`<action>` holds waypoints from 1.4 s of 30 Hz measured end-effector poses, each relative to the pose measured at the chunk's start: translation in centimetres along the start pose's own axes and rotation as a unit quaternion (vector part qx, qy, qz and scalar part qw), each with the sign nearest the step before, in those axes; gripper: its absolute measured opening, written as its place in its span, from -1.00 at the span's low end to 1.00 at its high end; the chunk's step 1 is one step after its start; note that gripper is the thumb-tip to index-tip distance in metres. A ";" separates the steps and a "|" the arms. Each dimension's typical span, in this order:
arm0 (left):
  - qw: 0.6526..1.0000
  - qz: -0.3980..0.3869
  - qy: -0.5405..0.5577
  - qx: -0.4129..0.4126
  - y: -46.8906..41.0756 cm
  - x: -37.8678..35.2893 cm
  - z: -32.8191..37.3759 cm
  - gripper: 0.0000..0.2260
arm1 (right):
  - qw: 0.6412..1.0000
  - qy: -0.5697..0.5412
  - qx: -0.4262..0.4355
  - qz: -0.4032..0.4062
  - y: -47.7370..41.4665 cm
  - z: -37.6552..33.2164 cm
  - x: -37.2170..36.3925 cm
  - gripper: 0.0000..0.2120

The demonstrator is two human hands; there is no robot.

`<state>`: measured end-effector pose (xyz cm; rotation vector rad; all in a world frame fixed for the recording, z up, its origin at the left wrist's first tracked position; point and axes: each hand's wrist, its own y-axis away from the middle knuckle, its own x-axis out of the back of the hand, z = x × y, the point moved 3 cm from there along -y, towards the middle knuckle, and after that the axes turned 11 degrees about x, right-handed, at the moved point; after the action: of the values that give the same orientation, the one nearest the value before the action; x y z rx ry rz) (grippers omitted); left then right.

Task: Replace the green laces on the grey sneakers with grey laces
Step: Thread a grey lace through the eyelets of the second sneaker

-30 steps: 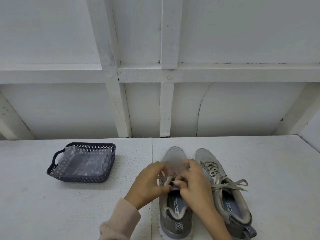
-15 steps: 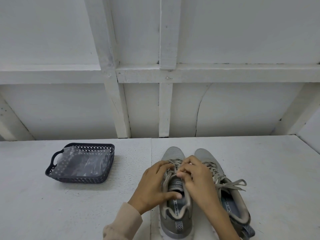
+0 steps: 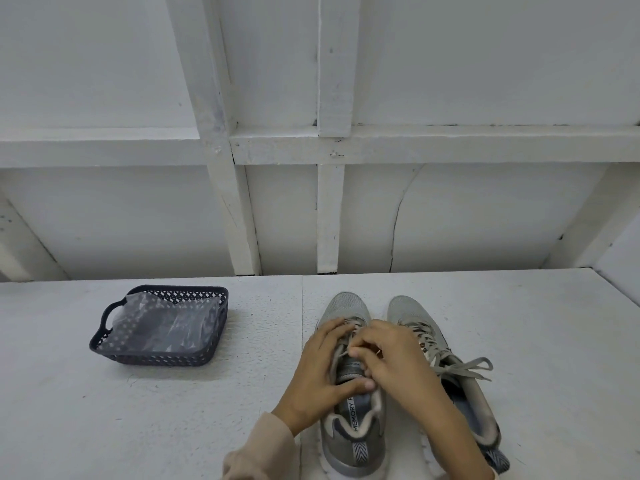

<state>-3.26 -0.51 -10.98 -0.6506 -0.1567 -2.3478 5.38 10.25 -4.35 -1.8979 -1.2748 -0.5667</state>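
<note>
Two grey sneakers stand side by side on the white table, toes pointing away from me. My left hand [image 3: 320, 370] grips the left sneaker [image 3: 353, 445] from its left side, thumb laid across the tongue. My right hand [image 3: 393, 358] is over the same shoe's lacing, its fingertips pinching a pale grey lace [image 3: 341, 353] near the upper eyelets. The right sneaker [image 3: 408, 310] is laced, and its pale grey lace is tied in a bow [image 3: 465, 368]. My hands hide most of the left shoe's lacing.
A dark perforated plastic basket [image 3: 104, 341] lined with a clear plastic bag sits on the table to the left of the shoes. A white panelled wall with beams rises behind the table. The table's right edge runs diagonally at far right.
Both hands have shifted slightly toward the toe of the left sneaker. My left thumb now lies across the tongue, and my right fingertips have moved onto the lace at the upper eyelets.
</note>
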 end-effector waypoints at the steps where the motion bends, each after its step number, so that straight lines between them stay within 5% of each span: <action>1: 1.000 -0.001 0.004 0.004 0.0 0.0 0.0 -0.27 | 1.000 -0.009 0.001 -0.006 0.0 0.0 0.2 -0.95; 17: 0.998 -0.011 0.051 0.046 0.2 -0.1 -0.3 -0.07 | 0.997 -0.054 -0.044 -0.026 0.0 -0.6 1.1 -0.79; 27: 0.996 -0.016 0.069 0.049 0.0 -0.5 -0.5 -0.01 | 0.988 -0.148 -0.021 0.044 -0.3 -3.3 2.6 -0.81; 35: 0.995 -0.017 0.088 0.034 0.0 0.1 0.1 -0.08 | 0.926 -0.353 -0.008 0.132 -2.2 -4.8 5.6 -0.87; 42: 0.994 -0.034 0.086 0.052 0.1 0.1 -0.2 -0.03 | 0.809 -0.558 0.018 0.186 -4.1 -5.1 6.7 -0.87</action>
<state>-3.35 -0.68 -11.08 -0.3955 -0.2252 -2.4288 4.59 10.91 4.99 -2.4206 -1.4419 0.9399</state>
